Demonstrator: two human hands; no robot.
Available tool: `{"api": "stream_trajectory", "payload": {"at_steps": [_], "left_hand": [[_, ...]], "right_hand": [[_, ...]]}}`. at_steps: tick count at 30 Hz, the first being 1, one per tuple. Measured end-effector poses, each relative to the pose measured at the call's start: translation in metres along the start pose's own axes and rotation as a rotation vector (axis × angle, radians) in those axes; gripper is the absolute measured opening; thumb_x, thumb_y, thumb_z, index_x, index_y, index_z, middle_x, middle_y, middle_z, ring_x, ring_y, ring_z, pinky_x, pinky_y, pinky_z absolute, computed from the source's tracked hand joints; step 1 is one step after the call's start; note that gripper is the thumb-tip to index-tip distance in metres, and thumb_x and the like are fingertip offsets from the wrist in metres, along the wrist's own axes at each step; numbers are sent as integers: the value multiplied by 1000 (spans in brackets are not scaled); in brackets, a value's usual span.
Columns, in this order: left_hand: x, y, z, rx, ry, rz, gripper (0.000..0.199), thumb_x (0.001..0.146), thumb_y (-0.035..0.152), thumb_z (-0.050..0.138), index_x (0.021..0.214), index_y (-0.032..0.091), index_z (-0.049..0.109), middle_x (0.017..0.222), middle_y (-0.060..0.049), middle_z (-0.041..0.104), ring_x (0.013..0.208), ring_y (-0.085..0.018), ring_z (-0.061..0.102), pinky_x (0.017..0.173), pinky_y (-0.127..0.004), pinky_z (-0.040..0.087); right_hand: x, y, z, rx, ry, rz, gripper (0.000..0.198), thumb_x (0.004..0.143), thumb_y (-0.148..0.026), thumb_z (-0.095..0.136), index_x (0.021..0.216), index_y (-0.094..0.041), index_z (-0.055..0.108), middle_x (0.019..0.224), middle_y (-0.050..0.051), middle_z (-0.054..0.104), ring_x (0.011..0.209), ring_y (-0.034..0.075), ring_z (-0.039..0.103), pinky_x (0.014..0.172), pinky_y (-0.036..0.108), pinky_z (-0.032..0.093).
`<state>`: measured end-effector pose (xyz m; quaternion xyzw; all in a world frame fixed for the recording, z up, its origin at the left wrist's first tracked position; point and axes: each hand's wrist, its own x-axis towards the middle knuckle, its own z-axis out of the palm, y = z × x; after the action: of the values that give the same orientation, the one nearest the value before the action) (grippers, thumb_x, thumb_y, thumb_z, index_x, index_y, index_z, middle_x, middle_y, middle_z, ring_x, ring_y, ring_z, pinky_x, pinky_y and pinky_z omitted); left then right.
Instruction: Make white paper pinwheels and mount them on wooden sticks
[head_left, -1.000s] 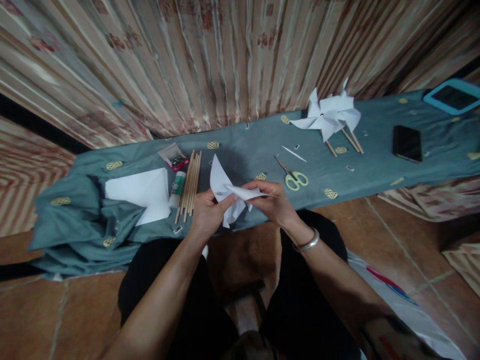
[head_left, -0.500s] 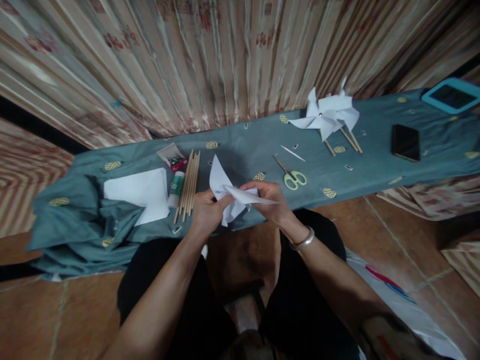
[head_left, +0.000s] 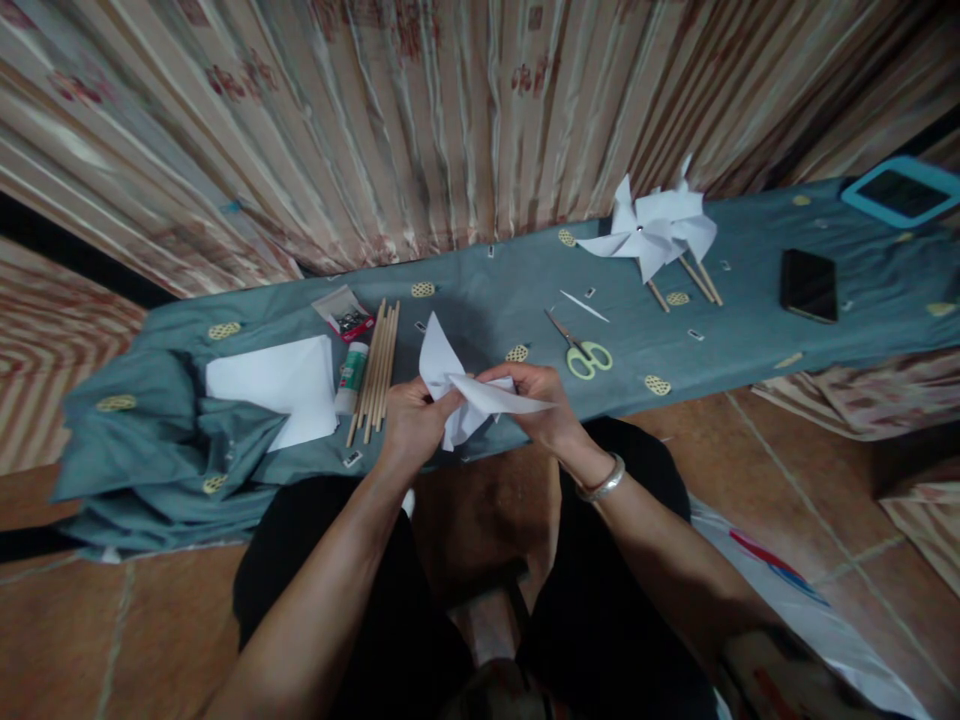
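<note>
A white paper pinwheel [head_left: 441,358] with folded, pointed blades is between my two hands, above the near edge of the cloth-covered surface. My left hand [head_left: 414,420] pinches it near the centre, thumb on top. From the other side my right hand [head_left: 546,402] grips it, its fingertips partly hidden by a blade. Left of my hands lie a bundle of wooden sticks [head_left: 379,365], a glue stick [head_left: 351,378] and a small open box [head_left: 346,312] of dark metal pieces. Scissors with green handles [head_left: 588,358] rest to the right.
White paper sheets [head_left: 300,375] lie at the left, partly under bunched cloth [head_left: 142,440]. Finished-looking pinwheels on sticks [head_left: 656,232] sit at the back right, with a thin white stick [head_left: 585,305] nearer. Farther right are a black phone [head_left: 808,285] and a blue-framed tablet [head_left: 904,190].
Almost nothing differs. Both hands keep their hold on the paper pinwheel, and the whole view has shifted very slightly.
</note>
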<state>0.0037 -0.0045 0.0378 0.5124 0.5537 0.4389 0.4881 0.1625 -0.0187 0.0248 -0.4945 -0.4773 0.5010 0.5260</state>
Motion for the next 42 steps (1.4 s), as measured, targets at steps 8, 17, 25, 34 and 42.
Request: {"api": "stream_trajectory", "payload": {"at_steps": [8,17,25,34,42], "left_hand": [[-2,5,0,33,-4,-12,36,55,48,83,71,16,79,68,-4,74,61,-18,64,56,-26,46],[-2,3,0,72,-7,-3,38,56,49,81,75,16,79,73,-5,76,65,-19,65,59,-27,48],[0,2,1,-17,15,-12,35,54,45,84,72,15,78,68,-3,74,58,-15,62,55,-24,46],[1,2,3,-92,6,-6,36,50,42,86,74,15,78,71,-4,75,60,-16,64,59,-26,50],[1,1,2,-19,3,47,28,57,37,82,75,17,79,72,-4,76,62,-17,66,58,-26,50]], "right_hand": [[0,0,0,-14,4,-4,17,58,-29,79,72,-20,75,73,3,75,63,17,66,60,28,51],[0,2,-2,-44,-21,-22,17,61,-28,77,75,-18,75,76,3,76,66,16,67,61,27,52],[0,3,0,-41,-6,-27,20,61,-30,77,76,-18,74,73,3,73,61,14,61,57,25,47],[0,0,-2,-84,-26,-51,25,63,-35,77,79,-18,72,73,2,69,60,13,56,57,25,43],[1,1,1,-64,-16,-43,25,62,-36,77,77,-18,69,76,3,71,66,16,61,60,27,46]]}}
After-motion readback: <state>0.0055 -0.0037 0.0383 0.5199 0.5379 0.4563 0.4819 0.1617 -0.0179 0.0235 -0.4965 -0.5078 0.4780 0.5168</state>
